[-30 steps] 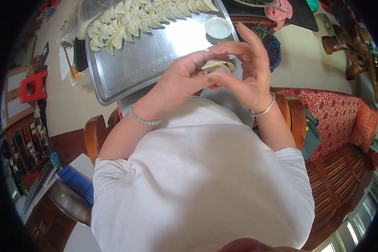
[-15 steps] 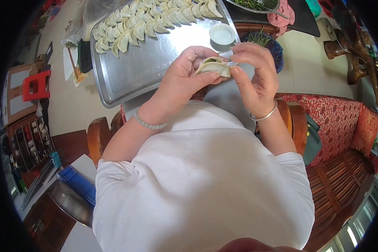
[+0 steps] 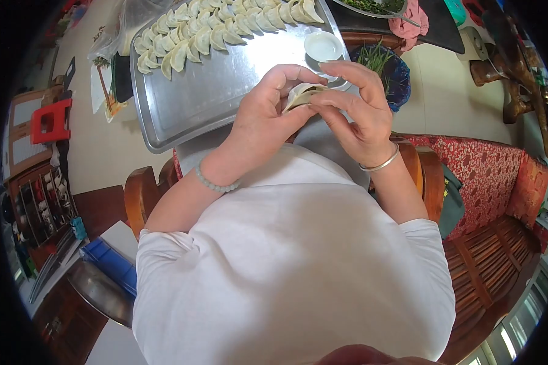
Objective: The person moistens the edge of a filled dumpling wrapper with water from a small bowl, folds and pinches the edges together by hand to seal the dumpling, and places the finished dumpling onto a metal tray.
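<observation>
A partly folded dumpling (image 3: 299, 96) is held between my two hands, just in front of the metal tray (image 3: 182, 115). My left hand (image 3: 265, 112), with a beaded bracelet on its wrist, cups the dumpling at its left side and bottom. The fingertips of my right hand (image 3: 362, 109) pinch its right edge, partly hiding it. Rows of folded dumplings (image 3: 216, 39) lie across the far part of the tray. A small white bowl (image 3: 323, 47) stands on the tray beyond my hands.
A bowl of chopped green filling (image 3: 374, 6) stands at the top, beside a pink cloth (image 3: 408, 24). Green stalks (image 3: 376, 59) lie in a blue container (image 3: 399, 82) at the tray's right. Wooden chair arms (image 3: 141, 198) flank me; a red stool (image 3: 50, 121) is far left.
My right hand has moved left and closed onto the dumpling's edge. The dumpling is more tilted and more covered by my fingers.
</observation>
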{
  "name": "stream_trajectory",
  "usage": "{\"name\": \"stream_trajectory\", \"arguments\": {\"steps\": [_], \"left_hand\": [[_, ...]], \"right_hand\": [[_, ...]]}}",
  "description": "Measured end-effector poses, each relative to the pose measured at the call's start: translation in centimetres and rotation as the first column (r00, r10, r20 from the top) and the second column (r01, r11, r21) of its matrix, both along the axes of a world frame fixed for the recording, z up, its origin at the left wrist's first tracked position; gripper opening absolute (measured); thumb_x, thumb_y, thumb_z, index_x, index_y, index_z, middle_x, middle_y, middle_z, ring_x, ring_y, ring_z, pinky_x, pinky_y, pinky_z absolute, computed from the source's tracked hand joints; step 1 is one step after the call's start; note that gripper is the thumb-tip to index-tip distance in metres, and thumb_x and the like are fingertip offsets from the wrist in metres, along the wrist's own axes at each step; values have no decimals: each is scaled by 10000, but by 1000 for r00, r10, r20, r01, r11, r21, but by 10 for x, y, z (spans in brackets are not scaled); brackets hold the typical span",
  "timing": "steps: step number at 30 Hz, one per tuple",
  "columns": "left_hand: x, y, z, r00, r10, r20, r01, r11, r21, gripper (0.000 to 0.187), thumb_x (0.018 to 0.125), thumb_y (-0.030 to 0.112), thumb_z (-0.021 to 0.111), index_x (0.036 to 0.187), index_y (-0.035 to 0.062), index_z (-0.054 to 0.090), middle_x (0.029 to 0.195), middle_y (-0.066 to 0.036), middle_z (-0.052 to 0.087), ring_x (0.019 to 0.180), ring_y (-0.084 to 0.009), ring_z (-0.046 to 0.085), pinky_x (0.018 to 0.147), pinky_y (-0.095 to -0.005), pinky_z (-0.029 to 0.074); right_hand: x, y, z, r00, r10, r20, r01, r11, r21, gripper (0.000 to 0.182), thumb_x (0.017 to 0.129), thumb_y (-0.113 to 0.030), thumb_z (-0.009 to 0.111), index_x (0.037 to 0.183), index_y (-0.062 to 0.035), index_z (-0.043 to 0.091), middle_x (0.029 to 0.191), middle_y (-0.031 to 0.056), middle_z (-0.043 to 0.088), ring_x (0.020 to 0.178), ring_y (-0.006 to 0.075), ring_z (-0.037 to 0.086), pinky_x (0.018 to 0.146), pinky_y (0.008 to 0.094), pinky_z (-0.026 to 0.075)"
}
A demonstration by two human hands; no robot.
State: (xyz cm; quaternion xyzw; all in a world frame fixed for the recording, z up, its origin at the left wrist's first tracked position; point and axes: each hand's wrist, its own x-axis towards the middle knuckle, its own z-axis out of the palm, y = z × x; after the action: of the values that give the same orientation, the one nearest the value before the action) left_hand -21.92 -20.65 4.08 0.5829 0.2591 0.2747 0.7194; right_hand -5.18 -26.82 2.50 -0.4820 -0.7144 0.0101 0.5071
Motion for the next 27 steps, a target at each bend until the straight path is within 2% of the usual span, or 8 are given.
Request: {"name": "stream_trajectory", "arguments": {"steps": [4, 6, 7, 9, 19, 22, 25, 27], "left_hand": [[-1, 1, -1, 1000, -4, 15, 4, 1000, 14, 315, 888, -17, 577, 1178, 43, 471, 1041, -21, 570, 738, -25, 503, 499, -175, 401], [-3, 2, -1, 999, -27, 17, 26, 999, 32, 331, 886, -38, 586, 1193, 15, 473, 1215, -86, 556, 1138, -140, 524, 965, -272, 441], [-2, 1, -1, 1000, -26, 17, 25, 999, 32, 331, 886, -38, 586, 1193, 15, 473, 1215, -86, 556, 1138, -140, 524, 965, -272, 441], [-1, 0, -1, 999, 16, -31, -14, 998, 67, 297, 890, -13, 582, 1162, 59, 487, 981, 0, 573, 666, -16, 480, 503, -176, 393], [-1, -1, -4, 999, 26, -32, -26, 999, 29, 292, 884, -11, 584, 1151, 65, 494, 972, 9, 575, 670, -11, 474, 515, -177, 396], [-1, -1, -7, 999, 39, -35, -34, 990, 140, 304, 877, -17, 585, 1154, 66, 491, 980, 5, 577, 680, -15, 479, 523, -176, 406], [-1, -1, -3, 998, 47, -44, -43, 994, 101, 303, 873, -17, 587, 1149, 63, 490, 983, 0, 581, 681, -18, 489, 518, -175, 410], [-2, -1, -1, 999, 29, -40, -29, 1000, 6, 295, 871, -21, 585, 1140, 60, 495, 990, -7, 585, 679, -20, 496, 508, -174, 406]], "right_hand": [[-3, -1, 2, 999, -17, -30, 17, 1000, -8, 266, 674, -39, 757, 927, -73, 684, 1137, 124, 610, 1008, 294, 579, 846, 372, 470], [-4, -1, 2, 998, -37, -55, 36, 999, -13, 272, 674, -42, 758, 933, -73, 684, 1132, 126, 612, 1004, 293, 581, 842, 370, 471], [-4, -1, 2, 999, -41, -35, 41, 999, -13, 265, 674, -41, 757, 926, -73, 680, 1129, 122, 615, 1001, 292, 583, 844, 369, 469], [-4, 0, 1, 999, -46, -15, 46, 999, -14, 259, 675, -40, 757, 919, -74, 676, 1125, 119, 618, 999, 292, 584, 846, 368, 467], [-5, 0, 3, 996, 5, -84, -11, 997, -79, 214, 685, -45, 754, 875, -81, 663, 1099, 96, 629, 990, 271, 592, 840, 357, 459], [-6, 1, -1, 996, 6, -90, -12, 998, -69, 207, 688, -40, 750, 873, -80, 665, 1099, 91, 627, 978, 266, 594, 833, 351, 461], [-4, 2, -3, 997, 27, -66, -31, 998, -47, 203, 692, -33, 744, 874, -79, 667, 1102, 90, 622, 964, 262, 597, 827, 346, 465], [-4, 2, -3, 998, 34, -47, -36, 999, -41, 202, 693, -30, 741, 876, -79, 668, 1103, 90, 620, 957, 262, 598, 825, 344, 467]]}}
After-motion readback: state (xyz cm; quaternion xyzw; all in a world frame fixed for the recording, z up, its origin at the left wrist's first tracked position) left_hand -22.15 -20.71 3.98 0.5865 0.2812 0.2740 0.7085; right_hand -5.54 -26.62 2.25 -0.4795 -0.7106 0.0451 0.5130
